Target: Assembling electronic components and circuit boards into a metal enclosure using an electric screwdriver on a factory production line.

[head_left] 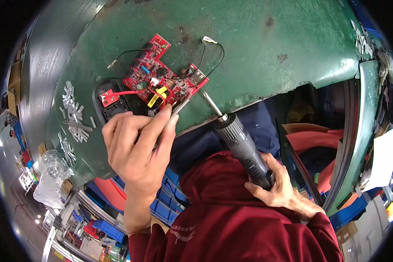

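Around the work on the green counter (pixel 257 48) there are many small pale strips (pixel 76 115) on the left, too many to count, and more pale bits (pixel 363 41) at the far right. One clear plastic bag (pixel 52 179) sits by the left edge. One red circuit board (pixel 168 81) lies in the middle, with two white tags (pixel 209 40) on thin black wires. A red wire (pixel 129 92) joins it to one black case (pixel 118 107). The left hand (pixel 139 150) hides part of the case and pinches one thin silver stick (pixel 181 107) beside the board. The right hand (pixel 277 187) grips one black power screwdriver (pixel 240 139), its tip near the board but not touching.
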`<state>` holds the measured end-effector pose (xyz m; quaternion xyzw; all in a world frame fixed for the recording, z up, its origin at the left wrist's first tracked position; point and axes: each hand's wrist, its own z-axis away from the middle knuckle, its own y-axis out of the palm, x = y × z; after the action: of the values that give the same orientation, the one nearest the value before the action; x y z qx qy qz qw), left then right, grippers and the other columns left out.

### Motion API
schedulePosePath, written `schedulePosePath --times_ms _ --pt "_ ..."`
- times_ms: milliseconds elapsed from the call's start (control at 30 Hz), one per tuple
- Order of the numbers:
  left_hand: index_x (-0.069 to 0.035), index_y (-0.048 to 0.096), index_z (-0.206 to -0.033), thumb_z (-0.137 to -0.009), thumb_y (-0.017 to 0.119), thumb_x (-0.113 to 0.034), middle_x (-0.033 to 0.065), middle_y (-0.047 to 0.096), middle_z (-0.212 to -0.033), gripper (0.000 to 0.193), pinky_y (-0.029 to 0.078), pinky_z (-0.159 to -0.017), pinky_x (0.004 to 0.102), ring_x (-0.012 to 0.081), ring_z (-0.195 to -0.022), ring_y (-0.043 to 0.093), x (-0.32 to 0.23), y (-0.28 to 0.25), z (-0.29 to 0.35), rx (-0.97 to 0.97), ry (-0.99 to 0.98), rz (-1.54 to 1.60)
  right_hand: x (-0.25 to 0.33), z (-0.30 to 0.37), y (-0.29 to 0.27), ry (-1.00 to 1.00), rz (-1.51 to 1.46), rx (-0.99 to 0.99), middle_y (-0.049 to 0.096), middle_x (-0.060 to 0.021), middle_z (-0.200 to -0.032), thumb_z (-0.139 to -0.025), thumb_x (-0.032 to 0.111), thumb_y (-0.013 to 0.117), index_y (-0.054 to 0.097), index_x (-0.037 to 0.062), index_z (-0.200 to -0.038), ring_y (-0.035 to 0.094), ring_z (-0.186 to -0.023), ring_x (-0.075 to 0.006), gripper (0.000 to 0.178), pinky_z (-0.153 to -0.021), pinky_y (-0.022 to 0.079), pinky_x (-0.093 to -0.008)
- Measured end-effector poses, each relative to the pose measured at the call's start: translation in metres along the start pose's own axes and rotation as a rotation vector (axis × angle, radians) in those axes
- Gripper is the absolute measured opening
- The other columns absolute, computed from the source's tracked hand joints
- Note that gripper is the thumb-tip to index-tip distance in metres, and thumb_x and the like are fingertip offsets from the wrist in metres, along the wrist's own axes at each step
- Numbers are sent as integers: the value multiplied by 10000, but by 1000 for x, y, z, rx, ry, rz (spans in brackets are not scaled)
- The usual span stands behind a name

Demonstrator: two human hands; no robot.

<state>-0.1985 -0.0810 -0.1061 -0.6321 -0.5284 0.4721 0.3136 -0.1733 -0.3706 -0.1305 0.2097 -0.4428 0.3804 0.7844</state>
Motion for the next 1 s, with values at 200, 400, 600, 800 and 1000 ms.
schedulePosePath --times_ms 200,400,600,800,1000 --pt "-90 788 -947 -684 877 -37 6 595 -763 283 481 -825 377 192 -751 567 -4 -4 -1 41 -68 21 6 1 3 19 76 51 633 -52 -847 -834 166 782 521 -2 -1230 615 -739 -140 503 -713 500 -301" --pt "-94 773 -941 -677 861 -56 -19 587 -726 280 447 -801 344 172 -691 574 0 1 0 -17 -47 53 0 5 7 49 -59 94 636 -77 -859 -1022 548 398 488 -29 -1297 611 -762 -157 646 -709 486 -308" --pt "-88 772 -925 -674 860 -55 -18 584 -723 268 433 -774 336 174 -693 579 0 -1 -2 -19 -57 60 1 5 6 73 -19 136 638 -83 -859 -1032 625 190 468 -45 -1333 594 -733 -148 786 -678 473 -303" --pt "-90 769 -936 -678 857 -58 -18 583 -735 275 430 -765 337 178 -700 582 0 -1 -1 -12 -72 71 4 5 8 80 15 141 637 -77 -868 -1037 611 183 469 -42 -1338 581 -736 -135 774 -687 467 -292" --pt "-99 795 -978 -668 861 -12 1 591 -750 328 436 -759 330 185 -726 548 -4 -5 1 37 -125 92 2 10 7 96 4 143 635 -65 -873 -1043 600 193 468 -48 -1338 571 -734 -122 763 -687 460 -281"
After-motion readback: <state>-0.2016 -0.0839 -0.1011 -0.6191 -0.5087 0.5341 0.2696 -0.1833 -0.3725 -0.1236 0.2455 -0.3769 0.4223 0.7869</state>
